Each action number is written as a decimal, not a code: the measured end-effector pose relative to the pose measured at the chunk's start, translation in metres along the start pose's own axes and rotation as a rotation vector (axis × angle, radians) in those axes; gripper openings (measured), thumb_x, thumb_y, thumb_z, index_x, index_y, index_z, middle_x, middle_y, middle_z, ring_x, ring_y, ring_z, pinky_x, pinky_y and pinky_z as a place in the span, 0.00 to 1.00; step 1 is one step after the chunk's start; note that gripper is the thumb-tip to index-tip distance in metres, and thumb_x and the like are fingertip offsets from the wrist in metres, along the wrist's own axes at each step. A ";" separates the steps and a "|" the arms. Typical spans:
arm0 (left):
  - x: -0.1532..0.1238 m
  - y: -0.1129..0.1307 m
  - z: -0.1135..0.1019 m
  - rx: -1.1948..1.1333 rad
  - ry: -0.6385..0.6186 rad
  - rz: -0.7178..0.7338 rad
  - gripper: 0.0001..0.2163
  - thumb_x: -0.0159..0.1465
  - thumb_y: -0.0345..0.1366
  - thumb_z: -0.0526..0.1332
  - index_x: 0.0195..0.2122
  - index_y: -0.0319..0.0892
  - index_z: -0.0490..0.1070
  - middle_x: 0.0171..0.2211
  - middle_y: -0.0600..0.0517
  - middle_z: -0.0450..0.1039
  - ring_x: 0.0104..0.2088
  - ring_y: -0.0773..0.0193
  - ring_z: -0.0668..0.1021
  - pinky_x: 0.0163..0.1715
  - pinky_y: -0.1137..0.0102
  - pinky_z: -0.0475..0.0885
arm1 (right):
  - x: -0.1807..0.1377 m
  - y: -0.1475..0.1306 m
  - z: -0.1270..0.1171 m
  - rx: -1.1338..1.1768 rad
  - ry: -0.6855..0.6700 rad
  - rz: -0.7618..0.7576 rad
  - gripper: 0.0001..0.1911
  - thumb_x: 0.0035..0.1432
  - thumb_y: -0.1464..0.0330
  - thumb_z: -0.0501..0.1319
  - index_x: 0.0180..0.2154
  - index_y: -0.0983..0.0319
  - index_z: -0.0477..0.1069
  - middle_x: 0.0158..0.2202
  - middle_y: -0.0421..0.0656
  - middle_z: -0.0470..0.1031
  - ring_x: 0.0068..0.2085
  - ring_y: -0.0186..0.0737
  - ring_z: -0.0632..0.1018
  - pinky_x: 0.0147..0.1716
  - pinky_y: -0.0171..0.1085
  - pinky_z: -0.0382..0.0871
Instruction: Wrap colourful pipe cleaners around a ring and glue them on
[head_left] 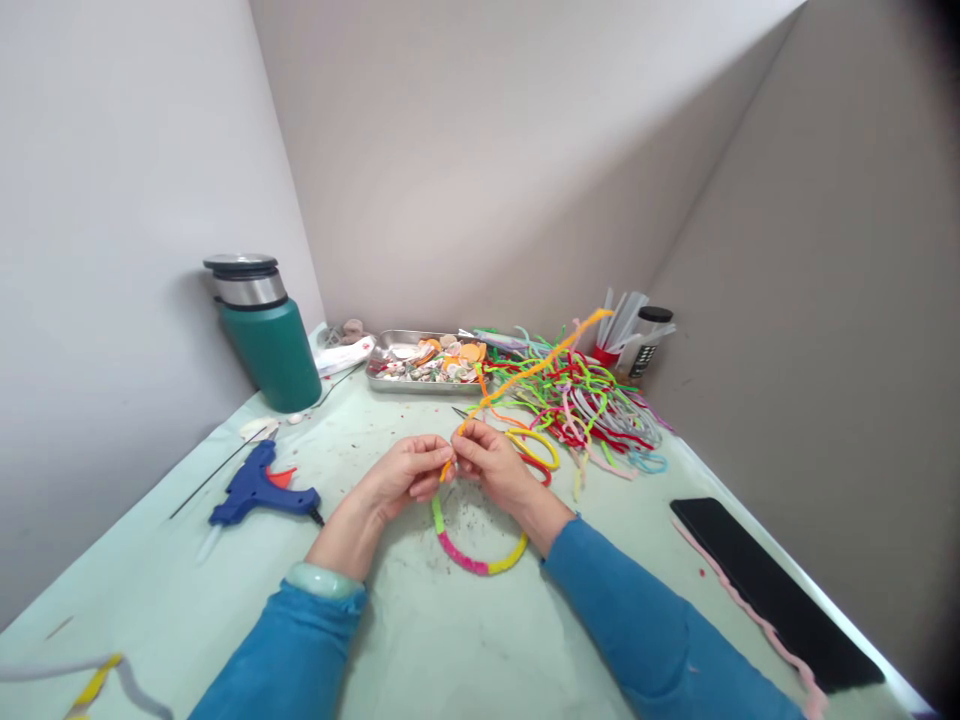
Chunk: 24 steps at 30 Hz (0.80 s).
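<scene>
A ring (pixel 480 563) wrapped in green, pink and yellow pipe cleaner lies on the pale green table in front of me. My left hand (pixel 409 472) pinches the ring's top edge. My right hand (pixel 491 462) is closed on an orange pipe cleaner (pixel 541 365) where it meets the ring. The orange strand rises from my fingers up and to the right, over the pile of pipe cleaners. Both wrists wear blue sleeves.
A heap of coloured pipe cleaners (pixel 592 405) lies behind my right hand, with a metal tray (pixel 390 380) of small pieces beside it. A blue glue gun (pixel 259 490) and a green flask (pixel 266 335) are at left. A black slab (pixel 765 590) lies at right.
</scene>
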<state>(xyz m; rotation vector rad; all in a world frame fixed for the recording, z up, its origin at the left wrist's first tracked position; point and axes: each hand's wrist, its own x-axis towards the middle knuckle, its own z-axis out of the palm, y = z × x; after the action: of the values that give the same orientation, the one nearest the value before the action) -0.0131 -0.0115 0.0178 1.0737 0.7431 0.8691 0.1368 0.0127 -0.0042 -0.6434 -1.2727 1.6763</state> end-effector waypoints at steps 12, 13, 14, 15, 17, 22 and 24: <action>0.004 -0.003 -0.001 0.049 0.122 -0.051 0.09 0.52 0.37 0.62 0.23 0.37 0.65 0.15 0.56 0.68 0.08 0.78 0.56 0.10 0.77 0.50 | 0.006 -0.004 -0.004 0.004 0.164 0.010 0.15 0.48 0.58 0.62 0.33 0.62 0.67 0.17 0.33 0.62 0.16 0.25 0.61 0.15 0.27 0.55; 0.003 -0.003 0.000 0.060 0.109 -0.057 0.09 0.52 0.37 0.62 0.23 0.37 0.65 0.15 0.55 0.68 0.08 0.78 0.57 0.10 0.76 0.50 | 0.006 -0.006 -0.006 -0.020 0.187 0.009 0.16 0.49 0.56 0.61 0.32 0.62 0.67 0.17 0.33 0.61 0.16 0.25 0.59 0.14 0.27 0.54; 0.003 -0.003 0.000 0.075 0.098 -0.062 0.09 0.52 0.37 0.62 0.23 0.37 0.65 0.16 0.55 0.69 0.09 0.78 0.57 0.10 0.76 0.50 | 0.006 -0.007 -0.008 -0.050 0.206 0.009 0.17 0.49 0.55 0.60 0.31 0.63 0.68 0.16 0.33 0.62 0.15 0.25 0.59 0.13 0.27 0.53; 0.003 -0.003 0.000 0.093 0.091 -0.067 0.09 0.53 0.37 0.61 0.23 0.37 0.66 0.17 0.54 0.70 0.09 0.78 0.58 0.11 0.76 0.50 | 0.006 -0.008 -0.009 -0.081 0.217 0.012 0.17 0.49 0.55 0.60 0.31 0.63 0.68 0.16 0.33 0.62 0.15 0.25 0.58 0.13 0.27 0.53; 0.003 -0.004 0.001 0.131 0.091 -0.072 0.09 0.54 0.38 0.61 0.25 0.36 0.67 0.22 0.51 0.73 0.09 0.79 0.59 0.11 0.76 0.50 | 0.005 -0.008 -0.008 -0.136 0.223 0.013 0.17 0.50 0.55 0.60 0.31 0.63 0.69 0.16 0.33 0.63 0.15 0.25 0.59 0.14 0.27 0.55; 0.004 -0.007 -0.001 0.173 0.107 -0.037 0.12 0.54 0.42 0.62 0.27 0.35 0.68 0.24 0.51 0.74 0.10 0.80 0.58 0.11 0.76 0.48 | 0.004 -0.004 -0.001 -0.200 0.212 -0.021 0.15 0.49 0.58 0.61 0.26 0.64 0.69 0.15 0.34 0.63 0.16 0.26 0.61 0.15 0.28 0.55; 0.004 -0.006 -0.002 0.188 0.116 -0.037 0.12 0.53 0.42 0.62 0.26 0.36 0.67 0.21 0.53 0.72 0.09 0.80 0.57 0.11 0.76 0.47 | 0.004 -0.003 0.001 -0.206 0.231 -0.014 0.15 0.48 0.57 0.62 0.26 0.64 0.68 0.15 0.34 0.62 0.16 0.26 0.61 0.15 0.28 0.56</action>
<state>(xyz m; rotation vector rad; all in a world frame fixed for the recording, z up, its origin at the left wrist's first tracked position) -0.0113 -0.0091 0.0111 1.1783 0.9536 0.8471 0.1349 0.0161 -0.0003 -0.9213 -1.2871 1.4235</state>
